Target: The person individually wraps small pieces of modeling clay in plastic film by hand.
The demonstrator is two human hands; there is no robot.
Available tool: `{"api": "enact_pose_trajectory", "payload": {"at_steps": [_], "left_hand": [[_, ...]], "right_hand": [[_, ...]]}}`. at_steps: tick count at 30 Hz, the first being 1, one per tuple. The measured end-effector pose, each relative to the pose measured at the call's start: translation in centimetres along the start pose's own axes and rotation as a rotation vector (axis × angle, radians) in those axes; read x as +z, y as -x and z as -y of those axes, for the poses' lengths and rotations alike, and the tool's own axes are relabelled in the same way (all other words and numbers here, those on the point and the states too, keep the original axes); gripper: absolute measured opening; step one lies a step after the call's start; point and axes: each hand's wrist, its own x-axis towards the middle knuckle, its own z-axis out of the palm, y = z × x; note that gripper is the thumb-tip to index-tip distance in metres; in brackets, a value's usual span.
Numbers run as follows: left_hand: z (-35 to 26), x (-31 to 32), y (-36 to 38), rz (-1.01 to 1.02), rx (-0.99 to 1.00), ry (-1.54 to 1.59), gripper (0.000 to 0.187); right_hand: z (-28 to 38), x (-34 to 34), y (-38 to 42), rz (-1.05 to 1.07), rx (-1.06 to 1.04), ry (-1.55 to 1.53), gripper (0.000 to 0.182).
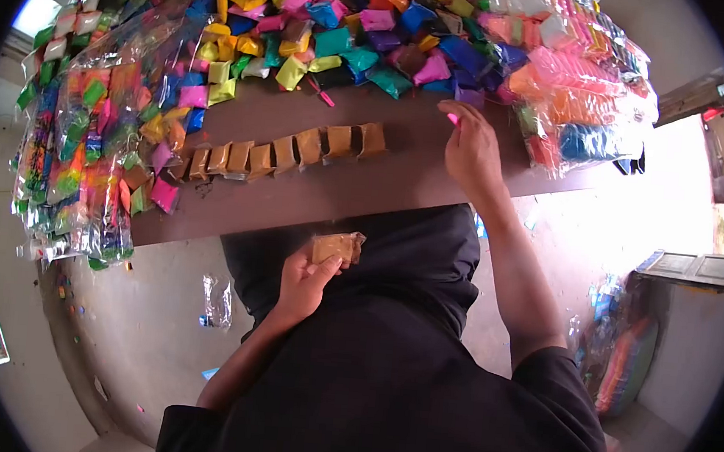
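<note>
Over my lap, my left hand pinches a small clear-wrapped brown packet between thumb and fingers. My right hand is raised over the table's right part, fingers bent together, with a small bright pink piece showing at the fingertips; its kind cannot be made out. Between the hands and the big pile, similar brown packets stand in a slanting row on the brown table.
A heap of colourful small packets covers the table's back. Clear bags of coloured packets lie at the left and right. A slim pink item lies before the heap. Clear plastic wrapping is on the floor.
</note>
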Motion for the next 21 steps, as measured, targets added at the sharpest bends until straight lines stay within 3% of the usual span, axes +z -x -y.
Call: {"api": "enact_pose_trajectory", "payload": {"at_steps": [1,3,5,7,9,10,12,13,14,15,16,20,21], "left_hand": [[-0.2,-0.5,0.0,-0.005,0.001,0.003,0.023],[-1.2,-1.8,0.4,0.014,0.261,-0.457,0.018],[-2.7,-2.8,1.0,-0.025,0.328,-0.556,0.018],[-2.8,-3.9,2.0,-0.103,0.39,-0.662,0.018],[-1.9,-5.8,3.1,-0.144,0.184,-0.486,0.019],[-1.4,-6.2,3.6,-0.181,0.128,-0.431,0.019],[-0.6,-6.5,3.9,-0.22,0.127,-0.373,0.019],[-0.4,-6.7,4.0,-0.244,0.13,-0.312,0.019],[-0.3,-6.9,4.2,-0.253,0.128,-0.313,0.019],[-0.2,-7.1,4.5,-0.271,0.122,-0.295,0.019],[-0.1,-7.4,4.9,-0.291,0.117,-0.279,0.019],[-0.3,-8.4,7.1,-0.37,0.083,-0.157,0.02],[-0.7,-8.8,8.1,-0.271,0.082,-0.15,0.02]], "right_hand": [[1.0,0.4,0.4,0.004,-0.004,-0.002,0.035],[4.3,1.7,3.3,0.144,-0.292,-0.103,0.036],[0.7,0.6,7.6,0.721,0.126,0.41,0.04],[2.8,-5.1,3.2,0.678,0.726,0.337,0.046],[0.9,-3.6,7.5,0.08,0.391,0.347,0.053],[2.7,-3.1,8.1,0.089,0.387,0.328,0.053],[7.4,-1.7,8.9,0.182,0.354,-0.04,0.055],[9.6,0.0,10.0,0.212,0.413,-0.391,0.057],[12.4,-0.1,9.5,0.437,0.265,-0.263,0.057],[13.5,1.3,9.0,0.475,0.017,-0.2,0.056],[14.9,2.6,8.4,0.482,-0.086,-0.175,0.053],[19.7,8.4,6.3,0.533,-0.185,-0.208,0.049],[20.7,10.2,6.1,0.509,-0.228,-0.253,0.048]]}}
